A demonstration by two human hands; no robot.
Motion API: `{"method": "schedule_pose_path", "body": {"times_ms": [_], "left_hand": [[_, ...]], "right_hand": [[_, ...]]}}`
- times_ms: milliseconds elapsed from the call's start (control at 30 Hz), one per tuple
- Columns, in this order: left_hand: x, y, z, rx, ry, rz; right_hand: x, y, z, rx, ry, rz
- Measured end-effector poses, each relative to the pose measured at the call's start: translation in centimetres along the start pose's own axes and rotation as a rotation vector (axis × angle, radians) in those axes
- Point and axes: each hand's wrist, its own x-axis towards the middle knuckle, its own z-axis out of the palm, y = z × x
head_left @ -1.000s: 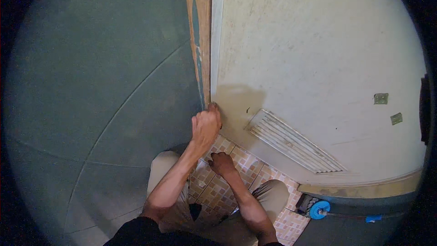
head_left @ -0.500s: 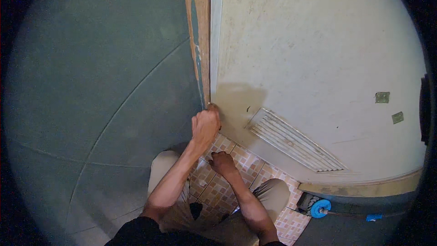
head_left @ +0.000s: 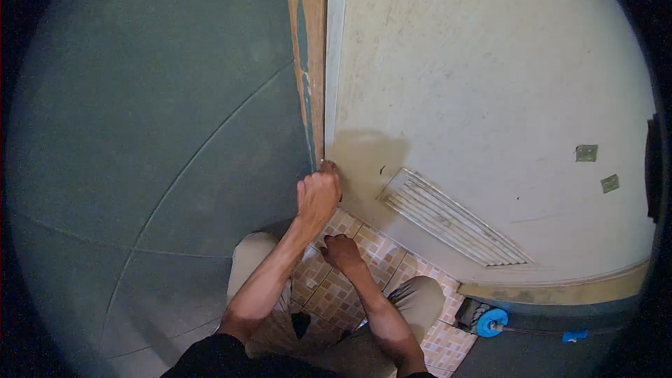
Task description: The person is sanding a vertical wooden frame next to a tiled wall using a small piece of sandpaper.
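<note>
My left hand (head_left: pixel 319 196) is closed in a fist at the lower end of a wooden door frame (head_left: pixel 315 91), whose brown wood is partly covered by worn blue-green paint. Its fingers press where the frame meets the pale door (head_left: pixel 476 84), and whatever they grip is hidden behind the knuckles. Lower and slightly to the right, my right hand (head_left: pixel 342 253) hovers over the tiled floor (head_left: pixel 343 294) with its fingers curled in. I cannot make out whether anything is inside it.
A dark green wall (head_left: pixel 161 91) rises along the left. Set low in the door is a slatted vent (head_left: pixel 455 217). Two small green patches (head_left: pixel 586 153) stick to the door's right side. At lower right stands a dark object with a blue disc (head_left: pixel 492 322), near a small blue piece (head_left: pixel 575 336).
Both hands keep nearly the same place and grip. The whole view has shifted only slightly.
</note>
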Motion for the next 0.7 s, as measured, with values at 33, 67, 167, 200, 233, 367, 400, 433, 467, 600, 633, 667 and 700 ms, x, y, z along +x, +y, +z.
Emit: {"method": "schedule_pose_path", "body": {"times_ms": [33,67,167,200,233,367,400,433,467,600,633,667,700], "left_hand": [[0.2,0.0,-0.2,-0.001,0.003,-0.002],[0.4,0.5,-0.9,-0.008,0.01,-0.013],[0.5,0.5,-1.1,-0.031,0.001,-0.021],[0.5,0.2,-1.2,-0.044,-0.01,-0.02],[0.3,-0.1,-0.7,-0.04,-0.01,-0.02],[0.0,0.0,-0.1,-0.022,0.031,0.01],[0.1,0.3,-0.4,-0.046,0.046,-0.01],[0.3,0.6,-0.8,-0.048,0.046,-0.01],[0.4,0.7,-1.2,-0.031,0.044,-0.009],[0.3,-0.4,-0.3,0.0,-0.008,0.011],[0.2,-0.7,-0.1,0.005,-0.006,0.009],[0.1,-0.5,0.0,-0.007,0.009,0.008],[0.0,-0.3,0.1,-0.018,0.023,0.007]], "right_hand": [[0.1,0.0,0.1,0.028,0.018,0.008],[-0.1,0.2,0.0,0.027,0.016,0.014],[-0.3,0.3,-0.6,0.014,0.022,0.022],[-0.3,0.0,-1.0,0.031,-0.011,0.025],[-0.3,-0.3,-1.2,0.048,-0.043,0.028],[-0.1,-0.4,-1.0,0.042,-0.042,0.035],[-0.1,-0.4,-0.9,0.03,-0.047,0.043],[-0.1,-0.3,-0.9,0.018,-0.051,0.052],[-0.2,-0.3,-1.0,0.019,-0.053,0.055],[-0.2,-0.4,-1.3,0.035,-0.074,0.048],[-0.1,-0.6,-1.2,0.026,-0.076,0.041],[0.0,-0.5,-1.2,0.024,-0.075,0.041],[0.1,-0.5,-1.1,0.016,-0.092,0.045]]}}
